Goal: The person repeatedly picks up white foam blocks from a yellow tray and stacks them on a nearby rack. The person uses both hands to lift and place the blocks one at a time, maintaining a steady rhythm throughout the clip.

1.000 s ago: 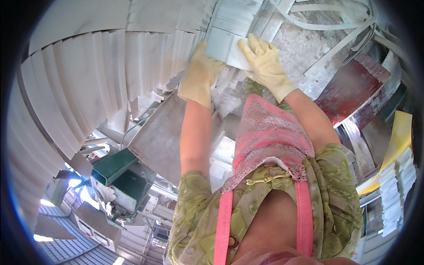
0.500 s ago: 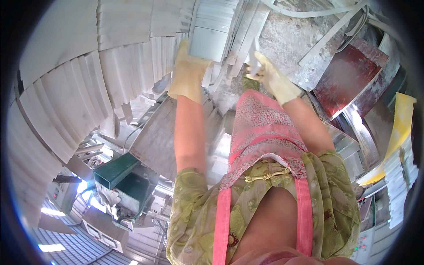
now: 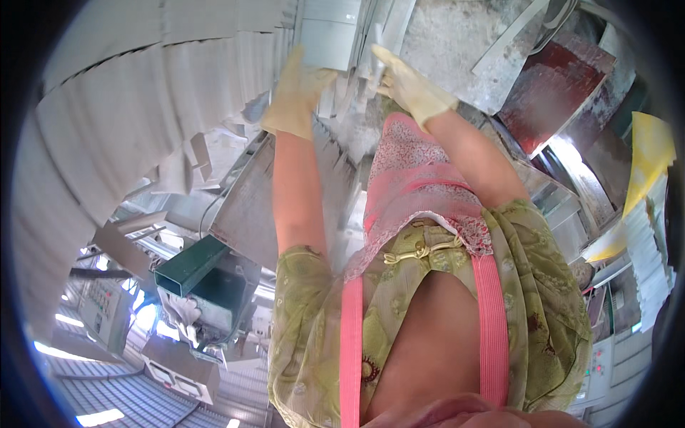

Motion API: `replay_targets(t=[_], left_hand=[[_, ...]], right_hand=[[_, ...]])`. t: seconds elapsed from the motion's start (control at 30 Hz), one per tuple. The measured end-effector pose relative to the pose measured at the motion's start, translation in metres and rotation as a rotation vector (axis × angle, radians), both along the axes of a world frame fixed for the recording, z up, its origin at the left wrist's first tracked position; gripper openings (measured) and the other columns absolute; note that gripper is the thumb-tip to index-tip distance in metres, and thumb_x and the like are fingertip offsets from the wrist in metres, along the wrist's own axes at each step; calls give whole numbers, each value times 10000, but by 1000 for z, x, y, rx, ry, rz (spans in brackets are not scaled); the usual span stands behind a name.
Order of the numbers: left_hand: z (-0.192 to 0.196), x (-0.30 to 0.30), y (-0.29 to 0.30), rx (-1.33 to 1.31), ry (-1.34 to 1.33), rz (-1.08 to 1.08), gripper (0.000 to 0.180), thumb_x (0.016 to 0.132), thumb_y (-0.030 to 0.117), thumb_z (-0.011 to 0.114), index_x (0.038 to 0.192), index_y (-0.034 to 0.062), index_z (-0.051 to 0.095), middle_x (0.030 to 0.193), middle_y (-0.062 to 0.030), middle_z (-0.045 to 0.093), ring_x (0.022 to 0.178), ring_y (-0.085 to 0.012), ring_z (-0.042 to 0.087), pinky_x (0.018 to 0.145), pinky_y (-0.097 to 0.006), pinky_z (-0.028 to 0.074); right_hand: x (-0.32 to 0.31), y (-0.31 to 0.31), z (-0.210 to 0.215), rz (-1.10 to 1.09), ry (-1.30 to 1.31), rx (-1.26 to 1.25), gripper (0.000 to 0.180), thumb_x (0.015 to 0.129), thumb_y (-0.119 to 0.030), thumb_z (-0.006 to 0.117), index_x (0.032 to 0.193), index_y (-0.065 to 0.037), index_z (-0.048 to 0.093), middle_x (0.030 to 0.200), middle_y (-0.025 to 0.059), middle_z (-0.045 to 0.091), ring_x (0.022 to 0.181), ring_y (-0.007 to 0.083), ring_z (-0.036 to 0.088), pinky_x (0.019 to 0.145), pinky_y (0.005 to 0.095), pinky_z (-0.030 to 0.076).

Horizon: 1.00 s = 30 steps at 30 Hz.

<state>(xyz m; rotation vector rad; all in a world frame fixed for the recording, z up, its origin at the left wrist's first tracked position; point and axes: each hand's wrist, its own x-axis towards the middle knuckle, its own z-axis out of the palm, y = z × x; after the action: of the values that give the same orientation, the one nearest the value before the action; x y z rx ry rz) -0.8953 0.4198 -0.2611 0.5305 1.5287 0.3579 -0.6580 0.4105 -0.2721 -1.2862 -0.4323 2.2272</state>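
My left hand (image 3: 294,96), in a pale yellow rubber glove, lies against the near left corner of a smooth pale panel stack (image 3: 327,44). Its fingers stretch along the stack's side, and the thumb spreads across the near edge. To the right, my right hand (image 3: 410,84), gloved the same way, is closed on a thin white strip (image 3: 378,53) that stands up from the fingers. The strip's lower part is partly hidden by the glove. A gap separates the two hands.
Long rows of pale stacked strips (image 3: 157,107) curve along the left. A dusty grey surface (image 3: 464,50) and a worn dark red board (image 3: 553,93) are at the right. Green rectangular metal tubing (image 3: 191,265) stands lower left. A yellow sheet (image 3: 648,157) hangs far right.
Both hands and the surroundings sit higher in the picture as the view shifts. My right hand still holds the strip; my left hand stays against the panel stack.
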Motion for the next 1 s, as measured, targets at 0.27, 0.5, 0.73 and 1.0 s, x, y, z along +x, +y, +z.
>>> replay_targets(t=[0.27, 0.5, 0.73, 1.0], left_hand=[[77, 47, -17, 193, -111, 74, 499, 996, 340, 581, 1381, 22, 593, 1251, -153, 674, 1126, -254, 643, 968, -379, 503], [119, 102, 1, 232, -95, 44, 464, 1025, 299, 593, 1327, -53, 598, 1187, -129, 675, 1042, -154, 645, 859, -324, 529], [81, 83, 8, 325, -625, 270, 542, 1024, 271, 584, 1466, -10, 448, 1361, -131, 596, 1203, -244, 615, 1006, -417, 510], [96, 102, 36, 217, -757, 192, 622, 997, 277, 631, 1509, 24, 385, 1465, -121, 521, 1335, -268, 534, 1121, -448, 432]], right_hand=[[39, 10, 111, -14, -56, 40, 631, 943, -311, 704, 1454, -4, 495, 1370, 126, 594, 1308, 209, 529, 1095, 381, 436], [21, 14, 114, 373, -854, 724, 1034, 597, -493, 864, 1422, 17, 504, 1304, 280, 610, 1232, 425, 588, 1057, 465, 461], [43, 31, 97, 43, -601, 609, 712, 887, -413, 728, 1426, -13, 491, 1250, 174, 644, 1139, 296, 627, 928, 407, 525], [97, 53, 157, 172, -324, 368, 454, 988, -441, 638, 1199, -40, 667, 842, 0, 688, 496, 66, 582, 471, 223, 456]])
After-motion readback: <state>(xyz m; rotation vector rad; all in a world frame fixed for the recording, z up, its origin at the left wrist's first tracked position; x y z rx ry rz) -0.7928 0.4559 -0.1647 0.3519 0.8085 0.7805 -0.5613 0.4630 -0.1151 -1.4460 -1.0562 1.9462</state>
